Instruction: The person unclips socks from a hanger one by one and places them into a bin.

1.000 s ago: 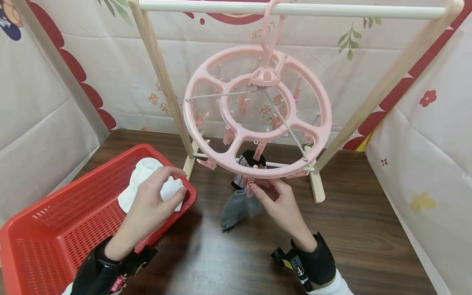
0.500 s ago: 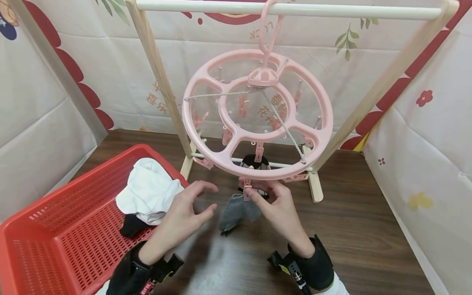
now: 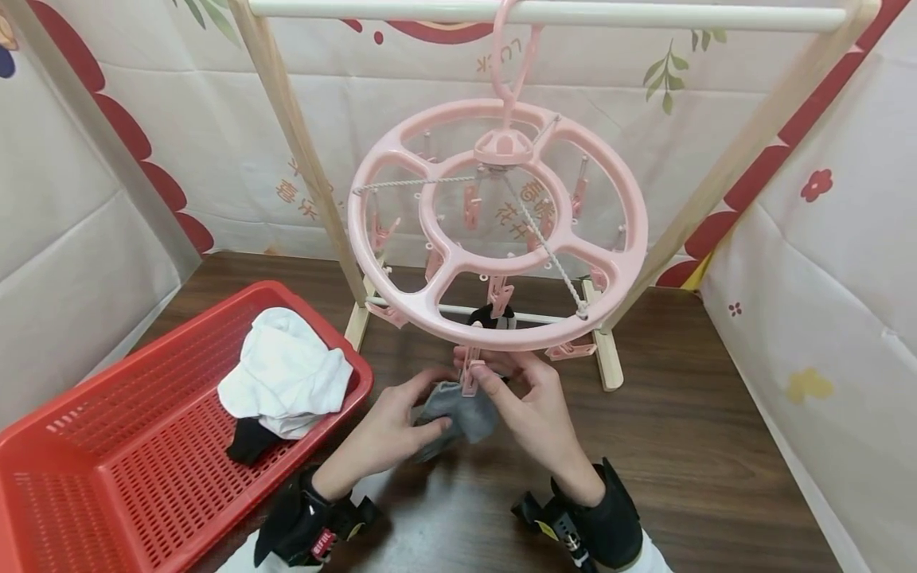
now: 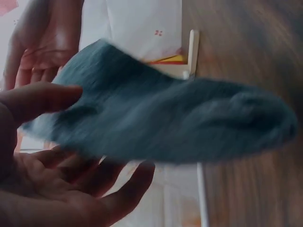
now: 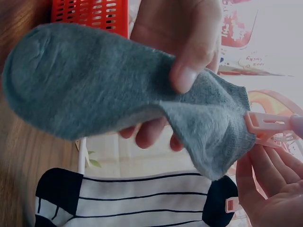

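Observation:
A grey ankle sock [image 3: 474, 415] hangs below the front of a pink round clip hanger [image 3: 430, 313]. My left hand [image 3: 390, 426] pinches the sock from the left; in the right wrist view its thumb lies on the sock's near face, with fingers behind. My right hand [image 3: 537, 410] holds a pink clothespin [image 5: 270, 123] at the cuff of the sock, thumb in front and fingers behind. A white sock with black stripes [image 5: 142, 198] hangs from another clip [image 5: 232, 205] behind the grey one.
A red basket [image 3: 172, 398] at the left holds white socks [image 3: 282, 366] and a black piece of fabric [image 3: 249, 440]. Overhead, a white rod [image 3: 609, 16] on wooden legs [image 3: 294, 143] bears the hanger. Several other pink clips dangle from the ring.
My left hand has left the basket's white socks, moved right and taken hold of the grey sock. My right hand stays at the clothespin, shifting slightly.

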Demonstrator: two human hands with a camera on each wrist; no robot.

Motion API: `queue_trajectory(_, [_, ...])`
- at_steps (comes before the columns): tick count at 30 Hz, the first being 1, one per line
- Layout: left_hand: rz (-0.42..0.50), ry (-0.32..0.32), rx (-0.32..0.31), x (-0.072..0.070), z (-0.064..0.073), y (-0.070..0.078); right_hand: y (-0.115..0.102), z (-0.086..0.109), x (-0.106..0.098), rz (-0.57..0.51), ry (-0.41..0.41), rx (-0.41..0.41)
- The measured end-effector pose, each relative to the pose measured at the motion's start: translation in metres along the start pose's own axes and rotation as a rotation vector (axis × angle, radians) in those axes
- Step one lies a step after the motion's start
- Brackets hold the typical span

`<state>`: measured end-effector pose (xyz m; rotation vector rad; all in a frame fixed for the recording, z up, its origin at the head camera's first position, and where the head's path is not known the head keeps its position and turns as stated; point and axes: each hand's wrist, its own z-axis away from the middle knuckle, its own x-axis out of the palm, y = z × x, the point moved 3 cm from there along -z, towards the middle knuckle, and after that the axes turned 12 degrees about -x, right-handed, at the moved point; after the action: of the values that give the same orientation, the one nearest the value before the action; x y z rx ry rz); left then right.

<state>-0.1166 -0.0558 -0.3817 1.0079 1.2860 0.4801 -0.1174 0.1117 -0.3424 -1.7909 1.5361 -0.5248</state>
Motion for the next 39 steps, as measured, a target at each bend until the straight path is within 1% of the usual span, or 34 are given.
queue_trajectory(4, [0.005, -0.038, -0.033, 0.007, -0.002, -0.003, 0.001, 0.001, 0.001, -0.028, 0.007, 0.019])
queue_trajectory(7, [0.017, -0.059, -0.025, 0.01, -0.002, -0.004, 0.002, 0.001, 0.0, -0.032, 0.017, 0.028])
queue_trajectory(9, [0.02, -0.066, -0.024, 0.011, -0.001, -0.004, 0.003, 0.002, -0.001, -0.027, 0.023, 0.023])
queue_trajectory(15, [-0.003, -0.079, -0.047, 0.012, 0.002, -0.005, 0.006, 0.002, -0.001, 0.012, 0.026, 0.014])
queue_trajectory(21, [-0.068, -0.08, 0.002, 0.016, 0.006, -0.006, 0.006, 0.001, -0.005, 0.109, 0.052, -0.022])
queue_trajectory(24, [-0.089, -0.082, 0.017, 0.017, 0.009, -0.006, 0.005, 0.001, -0.007, 0.13, 0.073, -0.024])
queue_trajectory(26, [-0.091, -0.084, 0.017, 0.016, 0.011, -0.006, 0.004, 0.002, -0.008, 0.117, 0.087, -0.025])
queue_trajectory(31, [-0.075, -0.088, 0.011, 0.011, 0.012, -0.002, 0.004, 0.007, -0.011, 0.034, 0.126, 0.019])
queue_trajectory(35, [-0.067, -0.081, -0.002, 0.003, 0.013, 0.0, 0.007, 0.008, -0.014, 0.004, 0.12, 0.058])
queue_trajectory(39, [-0.062, -0.055, -0.002, -0.008, 0.015, 0.0, 0.014, 0.009, -0.018, 0.008, 0.114, 0.082])
